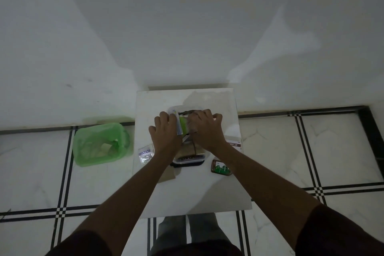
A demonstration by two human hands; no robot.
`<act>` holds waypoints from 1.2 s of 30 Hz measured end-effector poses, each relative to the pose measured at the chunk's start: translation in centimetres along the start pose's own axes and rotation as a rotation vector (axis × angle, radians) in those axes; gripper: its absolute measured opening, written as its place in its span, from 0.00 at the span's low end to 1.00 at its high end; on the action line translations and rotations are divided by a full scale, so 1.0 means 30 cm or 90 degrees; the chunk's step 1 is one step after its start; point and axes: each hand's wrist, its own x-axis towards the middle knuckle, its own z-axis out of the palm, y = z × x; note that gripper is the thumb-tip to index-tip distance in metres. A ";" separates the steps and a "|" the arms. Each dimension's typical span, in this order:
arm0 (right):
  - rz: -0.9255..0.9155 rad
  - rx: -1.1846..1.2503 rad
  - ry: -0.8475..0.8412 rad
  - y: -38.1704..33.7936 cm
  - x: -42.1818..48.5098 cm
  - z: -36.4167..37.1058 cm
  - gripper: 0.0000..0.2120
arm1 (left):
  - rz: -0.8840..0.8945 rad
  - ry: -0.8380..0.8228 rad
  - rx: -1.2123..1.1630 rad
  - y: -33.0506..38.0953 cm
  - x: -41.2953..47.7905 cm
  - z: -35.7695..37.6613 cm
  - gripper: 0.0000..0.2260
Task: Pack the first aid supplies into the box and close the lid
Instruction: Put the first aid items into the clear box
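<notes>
My left hand [166, 131] and right hand [204, 128] press a green packet [183, 124] into the clear box [187, 108] on the white table [197, 189].

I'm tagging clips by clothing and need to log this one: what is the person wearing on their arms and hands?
Both hands, left hand and right hand, are bare, with no gloves, and no rings or watch that I can make out. The forearms are uncovered. Dark short sleeves show only at the upper arms near the bottom edge; in this dim light their exact colour is hard to tell.
</notes>
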 end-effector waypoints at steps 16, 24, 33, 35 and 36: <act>0.018 -0.002 0.038 -0.009 0.004 -0.015 0.17 | 0.168 -0.115 0.158 -0.068 0.008 -0.003 0.39; 0.095 0.111 0.002 0.077 -0.077 -0.063 0.26 | 0.113 0.051 -0.148 -0.191 -0.127 -0.035 0.26; 0.236 0.292 0.054 0.064 -0.318 -0.072 0.14 | 0.074 0.034 -0.181 -0.227 -0.374 0.019 0.22; 0.294 0.336 0.050 0.050 -0.370 -0.069 0.12 | 0.091 -0.007 -0.156 -0.239 -0.411 0.047 0.22; 0.314 0.340 0.022 0.046 -0.394 -0.063 0.13 | 0.099 -0.035 -0.138 -0.250 -0.421 0.066 0.21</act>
